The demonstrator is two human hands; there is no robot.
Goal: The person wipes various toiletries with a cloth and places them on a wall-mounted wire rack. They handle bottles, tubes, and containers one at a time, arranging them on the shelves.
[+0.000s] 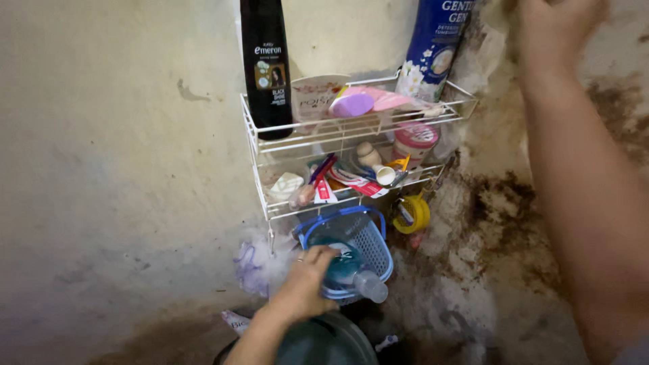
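— Left hand (307, 280)? Clamped around teal bottle (351, 270), cap slanting down-right, partly inside blue basket (368, 236) just beyond.

— Right hand (558, 23)? Raised high against stained wall (500, 203), grip unclear, well apart above white wire rack (270, 145).

Both forearms are bare, without sleeves, and the left hand (305, 284) wears a thin ring on one finger.

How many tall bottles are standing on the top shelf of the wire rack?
2: a black bottle at the left end, a blue-and-white bottle at the right end. Others may be hidden.
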